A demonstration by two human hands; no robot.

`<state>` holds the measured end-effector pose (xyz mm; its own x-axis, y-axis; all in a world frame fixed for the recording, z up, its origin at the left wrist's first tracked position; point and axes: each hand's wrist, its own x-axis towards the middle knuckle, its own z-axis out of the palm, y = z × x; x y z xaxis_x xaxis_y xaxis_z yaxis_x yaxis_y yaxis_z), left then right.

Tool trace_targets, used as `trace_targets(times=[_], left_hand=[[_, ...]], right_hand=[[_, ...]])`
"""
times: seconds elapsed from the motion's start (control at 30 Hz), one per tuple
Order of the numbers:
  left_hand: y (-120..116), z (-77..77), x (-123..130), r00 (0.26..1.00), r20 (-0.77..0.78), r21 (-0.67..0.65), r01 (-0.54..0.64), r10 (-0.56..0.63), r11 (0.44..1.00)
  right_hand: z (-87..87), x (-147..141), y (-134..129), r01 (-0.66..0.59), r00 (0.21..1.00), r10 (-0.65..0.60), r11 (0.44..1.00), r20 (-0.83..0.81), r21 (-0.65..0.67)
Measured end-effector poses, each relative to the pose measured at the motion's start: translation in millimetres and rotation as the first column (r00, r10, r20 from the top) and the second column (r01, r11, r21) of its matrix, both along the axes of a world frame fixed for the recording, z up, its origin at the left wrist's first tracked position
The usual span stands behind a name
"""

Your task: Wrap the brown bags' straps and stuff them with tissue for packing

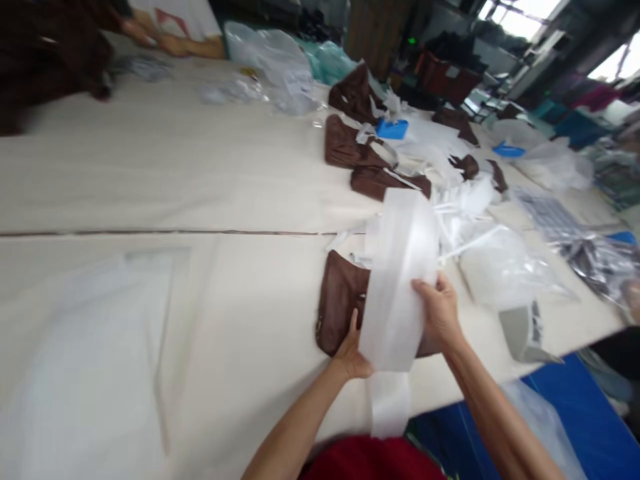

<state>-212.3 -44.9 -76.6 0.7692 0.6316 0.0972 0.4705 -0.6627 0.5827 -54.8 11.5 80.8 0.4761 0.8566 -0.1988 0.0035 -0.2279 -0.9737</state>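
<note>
My left hand (351,351) and my right hand (437,312) both grip a wide strip of translucent white wrapping sheet (400,280), which hangs in a long band towards the table's near edge. A brown leather handbag (340,303) lies flat on the cream table cover (150,187), directly under my hands. The white strip hides the bag's middle and right side. A small metal buckle or ring (319,327) shows on the bag's left edge.
Several more brown bags (355,143) lie among white wrapping scraps farther along the table. Plastic bags (500,267) lie to the right, and a co-worker's hands (160,43) are at the far end. A blue mat (560,413) lies on the floor beyond the right edge.
</note>
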Motion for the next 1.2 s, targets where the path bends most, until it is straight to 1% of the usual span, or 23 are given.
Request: trace_targets(times=[0.03, 0.07, 0.1, 0.13, 0.17, 0.2, 0.23, 0.27, 0.3, 0.37, 0.43, 0.47, 0.53, 0.57, 0.63, 0.73, 0.8, 0.87, 0.97, 1.07, 1.13, 1.2], left_hand=[[2, -1.0, 1, 1.0, -0.015, 0.008, 0.019, -0.019, 1.0], [4, -1.4, 1, 0.999, -0.037, 0.024, 0.04, -0.039, 0.999], [5, -1.0, 1, 0.996, -0.065, 0.046, 0.057, -0.054, 0.997], [6, 0.4, 2, 0.994, -0.095, 0.068, 0.062, -0.055, 0.996], [6, 2.8, 2, 0.991, -0.123, 0.083, 0.062, -0.052, 0.995], [6, 6.3, 3, 0.988, -0.145, 0.086, 0.058, -0.046, 0.995], [7, 11.0, 4, 0.986, -0.166, 0.081, 0.049, -0.035, 0.995], [7, 17.0, 5, 0.981, -0.19, 0.067, 0.036, -0.022, 0.997], [9, 24.2, 7, 0.975, -0.221, 0.042, 0.023, -0.013, 0.999], [16, 41.7, 11, 0.955, -0.295, -0.048, 0.008, -0.022, 0.999], [30, 61.2, 14, 0.927, -0.365, -0.195, 0.018, -0.09, 0.981], [39, 70.6, 16, 0.91, -0.39, -0.278, 0.031, -0.143, 0.96], [59, 86.5, 20, 0.87, -0.424, -0.422, 0.057, -0.252, 0.905], [69, 92.5, 23, 0.849, -0.433, -0.471, 0.072, -0.301, 0.879], [86, 100.9, 28, 0.812, -0.44, -0.52, 0.119, -0.384, 0.846], [99, 107.5, 36, 0.771, -0.434, -0.524, 0.206, -0.467, 0.827], [100, 110.1, 40, 0.769, -0.431, -0.507, 0.226, -0.472, 0.832], [98, 112.1, 41, 0.778, -0.436, -0.494, 0.214, -0.453, 0.843], [93, 113.3, 40, 0.787, -0.463, -0.487, 0.159, -0.408, 0.859], [91, 112.4, 40, 0.805, -0.451, -0.483, 0.143, -0.385, 0.864], [91, 111.4, 40, 0.81, -0.431, -0.487, 0.163, -0.398, 0.858], [92, 110.8, 40, 0.809, -0.431, -0.484, 0.167, -0.4, 0.859]], right_hand=[[17.3, 34, -21, 0.171, 0.984, -0.173, 0.983, 0.034, 0.06], [33.4, 63, -44, 0.324, 0.939, -0.335, 0.938, 0.074, 0.126], [47.4, 87, -67, 0.444, 0.876, -0.468, 0.877, 0.116, 0.184], [58.4, 106, -92, 0.54, 0.799, -0.58, 0.808, 0.159, 0.235], [65.9, 119, -115, 0.606, 0.727, -0.655, 0.753, 0.206, 0.258], [69.4, 127, -138, 0.652, 0.67, -0.699, 0.715, 0.249, 0.251], [69.1, 129, -158, 0.686, 0.64, -0.715, 0.697, 0.28, 0.211], [65.1, 127, -174, 0.706, 0.64, -0.711, 0.694, 0.292, 0.143], [58.0, 122, -188, 0.709, 0.665, -0.694, 0.703, 0.277, 0.058], [36.4, 104, -202, 0.682, 0.73, -0.665, 0.726, 0.157, -0.094], [9.5, 79, -200, 0.632, 0.765, -0.644, 0.751, -0.006, -0.192], [-4.4, 65, -194, 0.606, 0.768, -0.634, 0.764, -0.086, -0.221], [-30.1, 36, -175, 0.544, 0.765, -0.599, 0.797, -0.234, -0.262], [-41.2, 21, -163, 0.51, 0.756, -0.578, 0.814, -0.306, -0.278], [-58.8, -7, -137, 0.451, 0.712, -0.544, 0.839, -0.444, -0.306], [-74.9, -38, -101, 0.421, 0.622, -0.532, 0.846, -0.575, -0.327], [-81.1, -47, -87, 0.426, 0.595, -0.538, 0.841, -0.597, -0.334], [-85.0, -47, -85, 0.441, 0.615, -0.554, 0.832, -0.561, -0.337], [-86.9, -38, -99, 0.495, 0.68, -0.579, 0.815, -0.45, -0.301], [-86.3, -31, -116, 0.521, 0.711, -0.597, 0.802, -0.371, -0.293], [-88.2, -31, -118, 0.518, 0.727, -0.599, 0.799, -0.335, -0.305], [-93.1, -33, -110, 0.513, 0.735, -0.599, 0.798, -0.318, -0.316]])
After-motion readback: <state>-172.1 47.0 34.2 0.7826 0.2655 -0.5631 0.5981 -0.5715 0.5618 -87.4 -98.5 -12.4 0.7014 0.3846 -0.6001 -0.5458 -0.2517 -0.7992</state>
